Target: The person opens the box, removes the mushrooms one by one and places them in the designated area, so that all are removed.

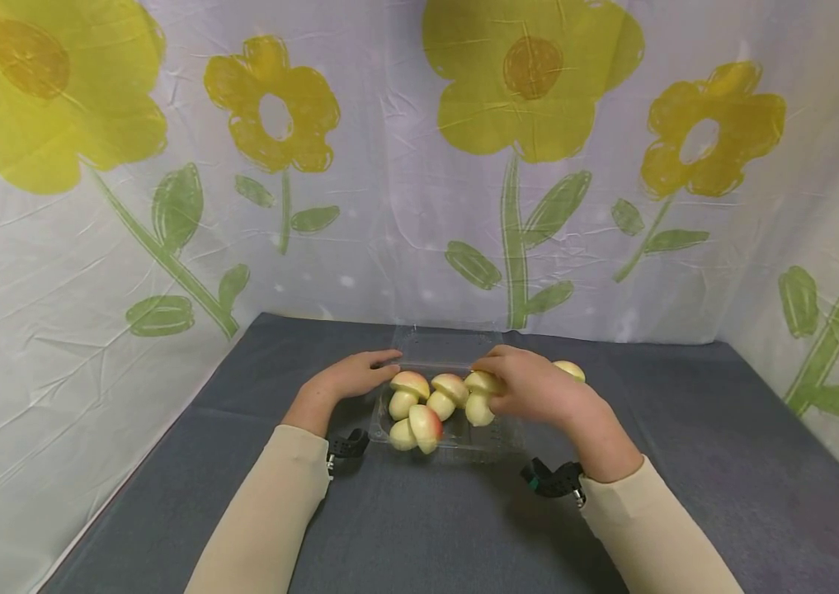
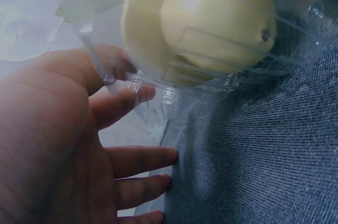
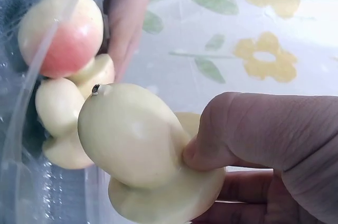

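A clear plastic clamshell box (image 1: 456, 452) sits on the table with its lid (image 1: 449, 340) folded open at the back. In it, toward the left, lie three cream toy mushrooms with reddish caps, one of them a tilted mushroom (image 1: 425, 427) at the front. My left hand (image 1: 348, 375) holds the box's left edge between thumb and index finger, the other fingers stretched out, as the left wrist view shows. Over the box's right part, my right hand (image 1: 538, 386) grips another toy mushroom (image 3: 132, 134) with thumb and fingers, its stem pointing down in the head view.
Partly hidden behind my right hand, one more toy mushroom (image 1: 570, 370) lies to the right of the box. A dark grey cloth (image 1: 419, 528) covers the table. A white curtain with yellow flowers (image 1: 389, 206) hangs close behind and at both sides.
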Demonstrator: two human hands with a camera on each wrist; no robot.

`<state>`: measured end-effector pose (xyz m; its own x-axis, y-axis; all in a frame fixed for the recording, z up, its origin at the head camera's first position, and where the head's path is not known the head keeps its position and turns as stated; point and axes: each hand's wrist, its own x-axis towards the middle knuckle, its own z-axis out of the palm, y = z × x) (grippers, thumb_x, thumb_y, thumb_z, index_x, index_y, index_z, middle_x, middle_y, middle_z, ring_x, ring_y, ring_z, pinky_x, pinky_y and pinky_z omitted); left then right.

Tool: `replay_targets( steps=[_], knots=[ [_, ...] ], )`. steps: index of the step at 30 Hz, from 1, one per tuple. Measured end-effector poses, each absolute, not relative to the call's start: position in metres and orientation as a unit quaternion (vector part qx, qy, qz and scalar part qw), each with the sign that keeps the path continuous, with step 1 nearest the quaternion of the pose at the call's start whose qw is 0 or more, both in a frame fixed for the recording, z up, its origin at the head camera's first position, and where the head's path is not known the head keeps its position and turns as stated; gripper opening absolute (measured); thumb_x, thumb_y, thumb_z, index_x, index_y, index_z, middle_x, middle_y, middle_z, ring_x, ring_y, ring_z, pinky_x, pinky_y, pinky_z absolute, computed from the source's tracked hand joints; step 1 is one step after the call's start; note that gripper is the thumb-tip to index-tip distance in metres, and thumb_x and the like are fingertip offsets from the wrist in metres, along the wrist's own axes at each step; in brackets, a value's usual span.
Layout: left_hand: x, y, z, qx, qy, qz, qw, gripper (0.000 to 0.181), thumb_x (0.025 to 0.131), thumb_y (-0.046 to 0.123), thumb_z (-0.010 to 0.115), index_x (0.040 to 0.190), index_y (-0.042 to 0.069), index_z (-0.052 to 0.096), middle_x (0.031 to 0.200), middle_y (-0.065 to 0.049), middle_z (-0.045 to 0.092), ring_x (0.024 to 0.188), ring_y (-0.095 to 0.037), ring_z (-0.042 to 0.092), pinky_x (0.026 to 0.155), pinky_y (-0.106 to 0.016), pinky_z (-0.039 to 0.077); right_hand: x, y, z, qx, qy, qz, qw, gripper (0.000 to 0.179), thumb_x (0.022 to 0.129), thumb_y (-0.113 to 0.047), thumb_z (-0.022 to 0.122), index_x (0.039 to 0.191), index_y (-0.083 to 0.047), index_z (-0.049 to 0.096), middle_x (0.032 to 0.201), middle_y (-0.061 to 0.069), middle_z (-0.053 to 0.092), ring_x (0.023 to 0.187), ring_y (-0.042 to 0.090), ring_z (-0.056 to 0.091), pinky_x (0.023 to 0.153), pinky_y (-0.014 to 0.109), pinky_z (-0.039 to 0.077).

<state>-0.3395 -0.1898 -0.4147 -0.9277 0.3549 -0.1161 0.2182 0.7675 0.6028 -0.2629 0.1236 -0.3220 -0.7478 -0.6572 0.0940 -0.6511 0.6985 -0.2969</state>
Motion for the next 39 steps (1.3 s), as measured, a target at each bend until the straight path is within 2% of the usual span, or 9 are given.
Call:
replay_targets(
  steps=[14, 21, 27, 31, 39],
  knots=[
    [-0.338, -0.189, -0.412, 0.151, 0.935, 0.302, 0.112, 0.058, 0.11, 0.046, 0.046, 0.161, 0.02, 0.039, 0.162, -0.014, 0.038, 0.147, -0.041, 0.035, 0.115, -0.064, 0.034, -0.266, 0.143, -0.313, -0.309, 0.936, -0.168, 0.022, 0.044, 0.086, 0.001, 0.065, 0.129, -0.007, 0.069, 0.111, 0.008, 0.059, 0.078, 0.016, 0.053, 0.066, 0.032, 0.048],
    [-0.338, -0.189, -0.413, 0.15, 0.935, 0.302, 0.11, 0.058, 0.11, 0.047, 0.046, 0.161, 0.02, 0.04, 0.161, -0.014, 0.039, 0.147, -0.041, 0.036, 0.115, -0.063, 0.035, -0.268, 0.152, -0.309, -0.282, 0.945, -0.165, 0.024, 0.045, 0.087, -0.002, 0.066, 0.132, -0.008, 0.068, 0.115, 0.012, 0.059, 0.082, 0.021, 0.055, 0.07, 0.035, 0.048],
    [-0.337, -0.189, -0.413, 0.148, 0.934, 0.304, 0.112, 0.057, 0.11, 0.046, 0.046, 0.161, 0.021, 0.04, 0.162, -0.014, 0.038, 0.147, -0.041, 0.035, 0.115, -0.063, 0.034, -0.267, 0.16, -0.306, -0.26, 0.95, -0.17, 0.044, 0.048, 0.089, -0.003, 0.064, 0.136, -0.01, 0.066, 0.123, 0.016, 0.055, 0.075, 0.021, 0.055, 0.065, 0.035, 0.047],
    [-0.337, -0.189, -0.412, 0.149, 0.934, 0.304, 0.113, 0.058, 0.11, 0.046, 0.046, 0.161, 0.02, 0.039, 0.162, -0.014, 0.038, 0.147, -0.041, 0.035, 0.116, -0.063, 0.034, -0.268, 0.166, -0.304, -0.25, 0.952, -0.173, 0.047, 0.047, 0.09, -0.004, 0.064, 0.137, -0.009, 0.066, 0.128, 0.02, 0.053, 0.079, 0.023, 0.055, 0.068, 0.037, 0.047],
    [-0.337, -0.189, -0.411, 0.15, 0.935, 0.301, 0.113, 0.058, 0.11, 0.046, 0.045, 0.161, 0.02, 0.038, 0.162, -0.014, 0.038, 0.147, -0.041, 0.035, 0.116, -0.064, 0.033, -0.27, 0.174, -0.298, -0.238, 0.956, -0.166, 0.04, 0.053, 0.086, -0.002, 0.065, 0.139, -0.004, 0.064, 0.126, 0.021, 0.055, 0.088, 0.027, 0.053, 0.071, 0.037, 0.045]
  ],
)
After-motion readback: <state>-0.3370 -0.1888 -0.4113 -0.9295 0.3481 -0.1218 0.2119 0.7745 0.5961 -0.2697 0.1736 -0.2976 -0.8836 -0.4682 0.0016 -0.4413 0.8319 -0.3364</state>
